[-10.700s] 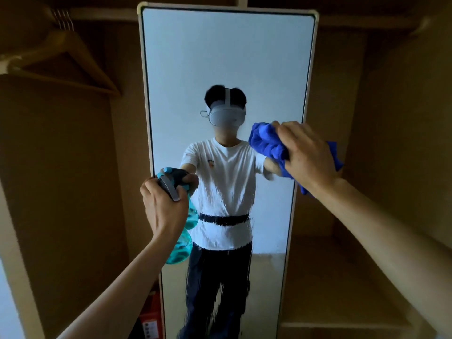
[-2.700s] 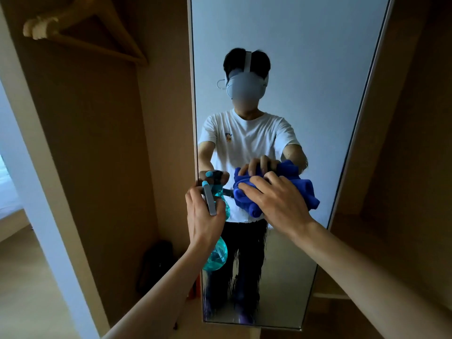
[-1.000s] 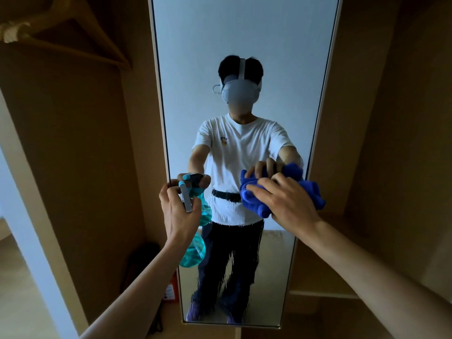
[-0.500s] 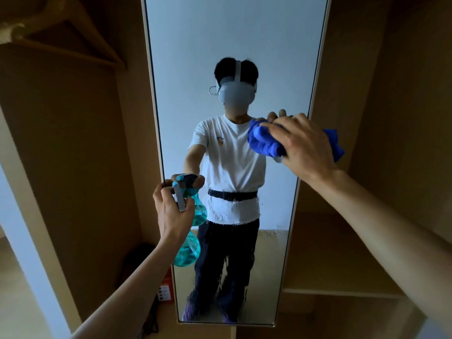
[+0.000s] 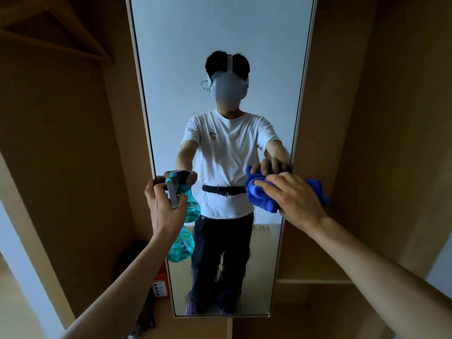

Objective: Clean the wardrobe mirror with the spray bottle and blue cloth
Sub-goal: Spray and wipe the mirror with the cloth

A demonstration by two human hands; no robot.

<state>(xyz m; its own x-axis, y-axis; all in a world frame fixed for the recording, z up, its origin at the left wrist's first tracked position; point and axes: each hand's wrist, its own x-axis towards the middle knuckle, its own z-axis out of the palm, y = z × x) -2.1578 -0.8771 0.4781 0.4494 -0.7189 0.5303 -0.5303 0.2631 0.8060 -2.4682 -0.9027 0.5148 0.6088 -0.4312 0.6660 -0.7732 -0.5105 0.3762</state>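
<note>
mirror [image 5: 220, 45] top cut off; right hand [image 5: 293, 196] half-hides cloth [image 5: 259, 198]

The mirror's [image 5: 220, 33] top runs off the frame at 12 o'clock. At 10 o'clock a wooden hanger [image 5: 73, 40] is cut by the top and left edges. The left grip [image 5: 163, 206] covers the spray bottle's [image 5: 182, 248] neck. The right grip [image 5: 296, 199] hides the middle of the blue cloth [image 5: 261, 194]. At 7 o'clock an orange box [image 5: 161, 282] carries print too small to read, beside a dark shape [image 5: 129, 260] in shadow that cannot be identified.
</note>
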